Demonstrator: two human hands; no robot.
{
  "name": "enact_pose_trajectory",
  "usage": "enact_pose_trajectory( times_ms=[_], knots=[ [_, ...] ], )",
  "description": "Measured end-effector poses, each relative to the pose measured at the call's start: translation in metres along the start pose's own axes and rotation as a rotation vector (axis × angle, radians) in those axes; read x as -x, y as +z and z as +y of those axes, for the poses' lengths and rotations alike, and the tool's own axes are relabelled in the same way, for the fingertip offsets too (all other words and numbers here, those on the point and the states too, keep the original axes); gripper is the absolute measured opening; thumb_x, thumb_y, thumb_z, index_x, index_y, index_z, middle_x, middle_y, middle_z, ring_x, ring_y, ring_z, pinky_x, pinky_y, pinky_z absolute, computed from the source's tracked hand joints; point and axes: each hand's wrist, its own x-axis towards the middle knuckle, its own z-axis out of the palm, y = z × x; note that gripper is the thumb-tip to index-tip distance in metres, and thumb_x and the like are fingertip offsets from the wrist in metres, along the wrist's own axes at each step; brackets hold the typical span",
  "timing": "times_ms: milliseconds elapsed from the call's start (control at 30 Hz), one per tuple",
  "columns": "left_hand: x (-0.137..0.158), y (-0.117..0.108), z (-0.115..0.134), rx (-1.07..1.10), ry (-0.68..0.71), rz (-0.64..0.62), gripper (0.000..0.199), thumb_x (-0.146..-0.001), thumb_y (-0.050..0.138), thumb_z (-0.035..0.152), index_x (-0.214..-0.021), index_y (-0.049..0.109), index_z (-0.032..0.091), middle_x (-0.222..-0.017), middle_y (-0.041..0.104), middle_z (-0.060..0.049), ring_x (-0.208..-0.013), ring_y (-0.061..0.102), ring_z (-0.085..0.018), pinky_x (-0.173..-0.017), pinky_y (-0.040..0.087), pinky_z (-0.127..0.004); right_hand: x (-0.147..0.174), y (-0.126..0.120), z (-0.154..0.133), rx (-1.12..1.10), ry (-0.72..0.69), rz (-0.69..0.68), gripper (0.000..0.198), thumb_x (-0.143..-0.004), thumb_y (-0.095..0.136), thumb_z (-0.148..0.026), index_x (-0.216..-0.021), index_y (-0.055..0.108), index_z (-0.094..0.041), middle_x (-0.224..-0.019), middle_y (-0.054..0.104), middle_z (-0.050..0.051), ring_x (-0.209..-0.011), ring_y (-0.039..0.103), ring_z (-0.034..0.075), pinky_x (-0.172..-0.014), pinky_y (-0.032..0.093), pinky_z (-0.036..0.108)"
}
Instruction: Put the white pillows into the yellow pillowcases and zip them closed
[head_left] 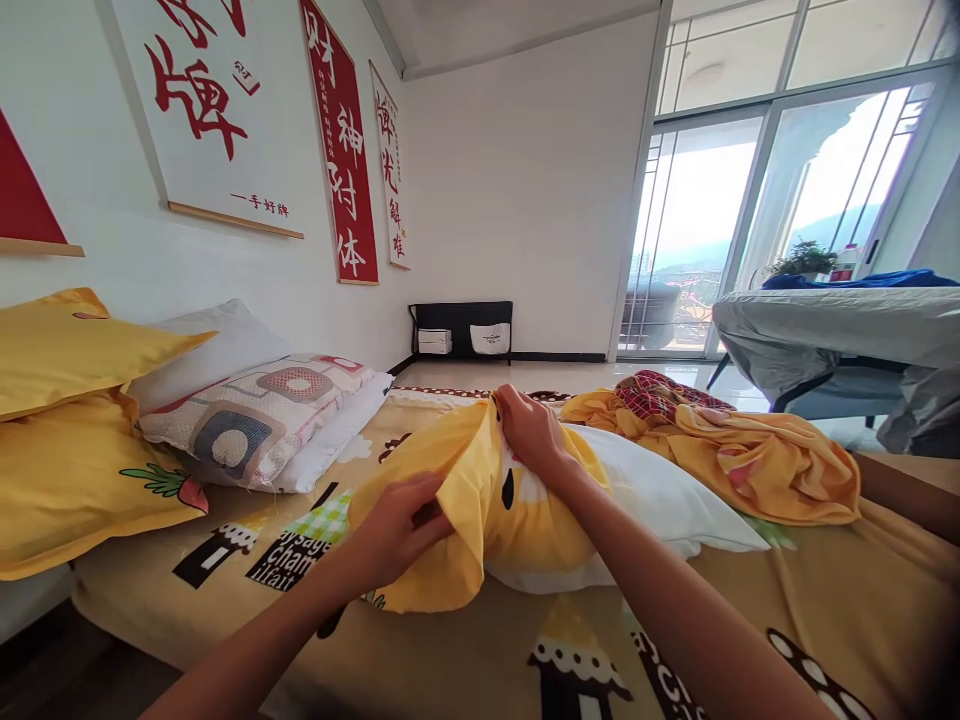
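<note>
A yellow pillowcase (465, 520) lies before me on the patterned bedspread (450, 660), pulled partway over a white pillow (660, 485). The pillow's bare white end sticks out to the right. My left hand (401, 525) is closed on the near left part of the case, its fingertips partly hidden by a folded flap. At the upper edge, my right hand (529, 430) grips the bunched cloth with curled fingers. Part of a black-and-white print shows on the case beneath my right hand.
Yellow pillows (67, 480) are stacked at the left, beside a patterned pillow (262, 415) and white pillows (232, 340). A crumpled yellow cloth (765, 450) and a red plaid cloth (667, 393) lie to the right. Beyond stand a covered table (840, 320) and a low black rack (461, 320).
</note>
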Motion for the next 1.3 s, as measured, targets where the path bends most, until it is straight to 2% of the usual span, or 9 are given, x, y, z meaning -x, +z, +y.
enact_pose_trajectory(
  times_ms=[133,333,567,667,767,933,1067,1167,1300],
  knots=[
    [0.0,-0.003,-0.011,0.29,-0.185,0.031,0.035,-0.076,0.061,0.045,-0.063,0.046,0.017,-0.06,0.046,0.002,-0.055,0.042,-0.01,-0.051,0.034,-0.022,0.0,-0.003,0.004,-0.005,-0.02,-0.027,0.03,-0.095,0.032,-0.034,-0.088,0.059,-0.023,-0.079,0.066,0.003,-0.062,0.052,0.015,-0.056,0.02,0.027],
    [-0.006,-0.012,-0.037,0.659,-0.13,0.178,0.038,-0.075,0.063,0.05,-0.066,0.048,0.016,-0.066,0.049,0.001,-0.056,0.046,-0.009,-0.051,0.038,-0.021,0.005,-0.002,0.017,-0.028,-0.098,-0.031,0.03,-0.095,0.03,-0.033,-0.087,0.057,-0.023,-0.082,0.067,0.002,-0.064,0.054,0.015,-0.057,0.026,0.025],
    [-0.027,-0.014,-0.045,0.775,-0.279,0.359,0.029,-0.071,0.068,0.038,-0.089,0.06,0.017,-0.066,0.058,0.0,-0.058,0.055,-0.013,-0.052,0.043,-0.023,0.01,0.0,0.036,-0.015,-0.138,-0.007,0.034,-0.096,0.029,-0.035,-0.083,0.056,-0.02,-0.068,0.063,0.004,-0.059,0.054,0.015,-0.058,0.029,0.025],
    [-0.035,-0.01,-0.041,0.711,-0.307,0.197,0.029,-0.07,0.065,0.033,-0.092,0.064,0.015,-0.07,0.064,-0.004,-0.063,0.06,-0.018,-0.058,0.047,-0.028,0.01,0.0,0.034,0.026,-0.165,-0.013,0.035,-0.097,0.029,-0.035,-0.081,0.056,-0.02,-0.071,0.065,0.004,-0.06,0.055,0.014,-0.058,0.029,0.025],
    [-0.038,-0.009,-0.037,0.396,-0.161,0.021,0.019,-0.069,0.06,0.025,-0.084,0.067,0.016,-0.079,0.067,-0.006,-0.078,0.061,-0.022,-0.073,0.048,-0.033,0.009,0.001,0.03,0.092,-0.179,-0.027,0.033,-0.096,0.031,-0.034,-0.08,0.056,-0.019,-0.077,0.067,0.005,-0.063,0.056,0.014,-0.058,0.026,0.026],
    [-0.029,-0.012,-0.031,-0.143,-0.162,0.22,0.01,-0.072,0.053,0.024,-0.072,0.06,0.017,-0.075,0.064,-0.005,-0.074,0.057,-0.021,-0.069,0.044,-0.031,0.007,0.005,0.027,0.137,-0.127,-0.032,0.032,-0.096,0.033,-0.033,-0.08,0.058,-0.019,-0.079,0.069,0.005,-0.063,0.057,0.015,-0.057,0.021,0.028],
    [-0.014,-0.014,-0.017,0.05,-0.161,0.412,0.021,-0.082,0.05,0.037,-0.081,0.057,0.017,-0.069,0.056,0.0,-0.063,0.051,-0.014,-0.06,0.041,-0.024,0.006,0.006,0.024,0.162,-0.107,-0.054,0.031,-0.096,0.034,-0.033,-0.083,0.059,-0.02,-0.081,0.069,0.004,-0.065,0.058,0.015,-0.057,0.02,0.028],
    [-0.004,-0.011,0.0,0.219,-0.128,0.294,0.034,-0.088,0.043,0.047,-0.085,0.058,0.016,-0.075,0.06,-0.002,-0.065,0.054,-0.014,-0.061,0.044,-0.025,0.006,0.007,0.02,0.178,-0.099,-0.072,0.03,-0.096,0.035,-0.033,-0.084,0.059,-0.02,-0.082,0.069,0.004,-0.068,0.059,0.016,-0.058,0.021,0.028],
    [-0.008,0.002,0.016,0.098,-0.134,0.204,0.049,-0.073,0.068,0.048,-0.111,0.058,0.02,-0.112,0.064,-0.008,-0.099,0.06,-0.024,-0.084,0.047,-0.034,0.006,0.009,0.017,0.196,-0.087,-0.088,0.029,-0.097,0.035,-0.032,-0.086,0.059,-0.02,-0.085,0.07,0.004,-0.068,0.06,0.017,-0.057,0.018,0.029]
  ],
)
